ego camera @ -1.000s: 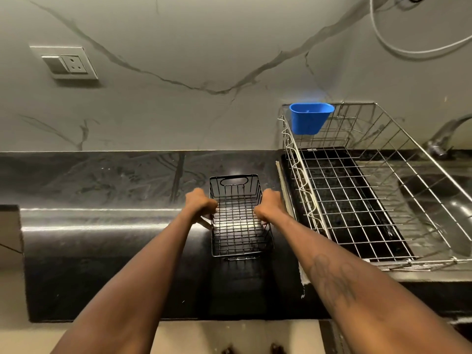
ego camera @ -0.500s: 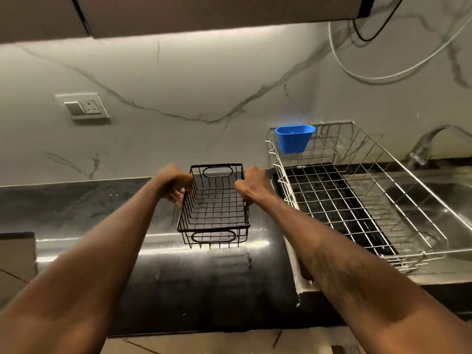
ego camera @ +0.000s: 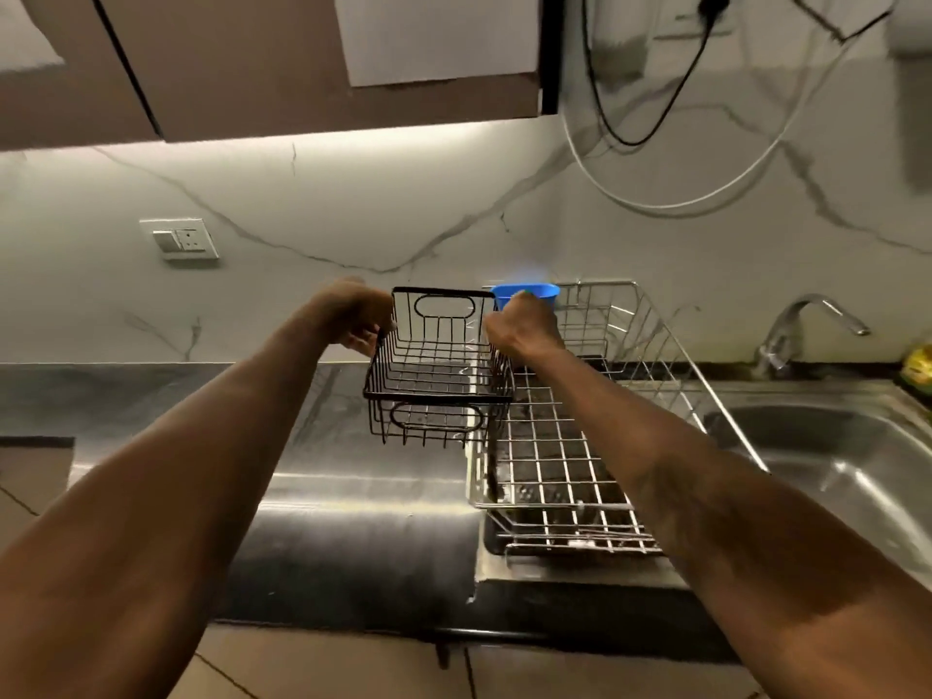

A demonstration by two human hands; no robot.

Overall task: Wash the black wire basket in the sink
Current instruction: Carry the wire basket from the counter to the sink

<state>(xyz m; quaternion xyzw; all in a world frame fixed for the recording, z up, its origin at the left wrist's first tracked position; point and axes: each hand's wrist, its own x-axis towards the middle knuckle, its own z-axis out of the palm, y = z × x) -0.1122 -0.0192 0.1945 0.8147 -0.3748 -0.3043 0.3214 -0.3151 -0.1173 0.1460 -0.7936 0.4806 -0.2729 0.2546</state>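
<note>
The black wire basket (ego camera: 438, 368) hangs in the air above the dark counter, level and empty, with oval handle cut-outs at its near and far ends. My left hand (ego camera: 355, 315) grips its left rim and my right hand (ego camera: 522, 325) grips its right rim, fingers curled over the wires. The basket's right edge overlaps the left side of the steel dish rack. The stainless sink (ego camera: 837, 446) lies to the right, beyond the rack, with a tap (ego camera: 802, 330) behind it.
A steel wire dish rack (ego camera: 570, 461) sits between basket and sink, a blue plastic cup (ego camera: 542, 292) hooked on its back corner. The black counter (ego camera: 333, 496) stretches left. A wall socket (ego camera: 181, 240) and hanging cables (ego camera: 655, 133) are on the marble backsplash; cabinets hang overhead.
Both hands have lifted the basket off the counter and carried it up and rightward, toward the dish rack. The view has tilted up, showing cabinets and the sink.
</note>
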